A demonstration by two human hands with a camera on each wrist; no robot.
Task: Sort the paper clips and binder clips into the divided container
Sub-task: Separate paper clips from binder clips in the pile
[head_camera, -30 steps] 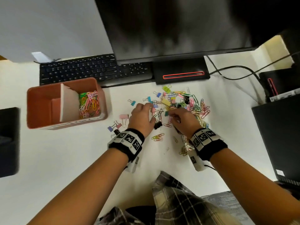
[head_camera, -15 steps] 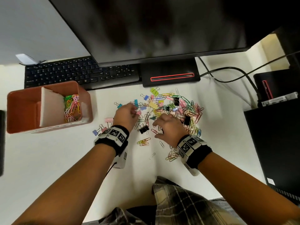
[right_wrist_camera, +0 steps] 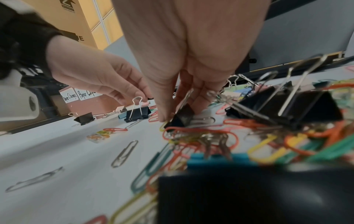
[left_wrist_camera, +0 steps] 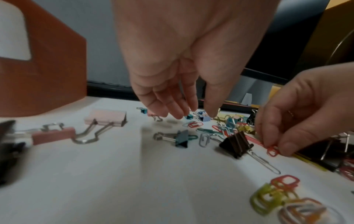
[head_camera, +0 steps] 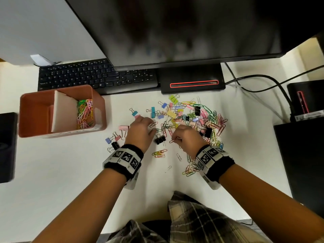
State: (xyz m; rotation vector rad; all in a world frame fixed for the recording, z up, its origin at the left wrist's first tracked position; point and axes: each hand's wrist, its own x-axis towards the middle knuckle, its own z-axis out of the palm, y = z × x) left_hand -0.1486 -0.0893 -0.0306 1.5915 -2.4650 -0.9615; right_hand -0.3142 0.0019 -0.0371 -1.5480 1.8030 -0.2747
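A mixed pile of coloured paper clips and binder clips [head_camera: 192, 118] lies on the white desk. At the left stands the terracotta divided container [head_camera: 98, 102] with a white divider [head_camera: 64, 113]. Paper clips [head_camera: 85, 113] fill its right compartment. My right hand [head_camera: 175, 140] pinches a red paper clip [left_wrist_camera: 272, 150] between thumb and fingers at the pile's near edge. Just left of it, my left hand [head_camera: 151, 127] hovers with its fingers [left_wrist_camera: 178, 112] hanging loose and holding nothing. A black binder clip [head_camera: 159, 139] lies between the two hands. A pink binder clip [head_camera: 123, 128] lies left of the left hand.
A black keyboard [head_camera: 87, 76] and the monitor base [head_camera: 192, 81] sit behind the pile, under a large monitor [head_camera: 175, 32]. Cables [head_camera: 263, 81] run at the back right beside a black box [head_camera: 301, 155]. Handwritten labels [right_wrist_camera: 80, 94] mark the container's front. A dark object [head_camera: 7, 146] sits far left.
The head view has shifted. Both hands stay at the near left edge of the pile. The right hand's fingers now pinch the red paper clip.
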